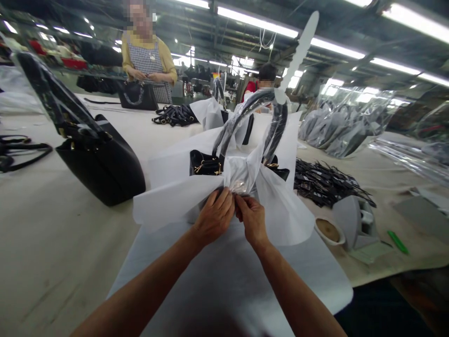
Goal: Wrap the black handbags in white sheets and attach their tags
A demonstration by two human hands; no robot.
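Straight ahead on the table stands a black handbag (206,164), largely covered by white wrapping paper (284,206). Its raised handles (277,126) are sleeved in clear plastic, and a long pale notched strip (301,51) sticks up from them. My left hand (215,215) presses its bent fingers onto the gathered paper at the bag's front. Beside it, my right hand (251,217) pinches at the same spot, fingertips closed. Whatever lies between the fingertips is hidden, apart from the bunched paper around them.
Another black handbag (105,164) leans at left. Black straps (175,114) lie behind. On the right are a heap of black tags (329,182), a tape dispenser (356,220), a small bowl (329,231), a green cutter (398,242) and plastic-wrapped bags (333,126). A person (149,61) stands across the table.
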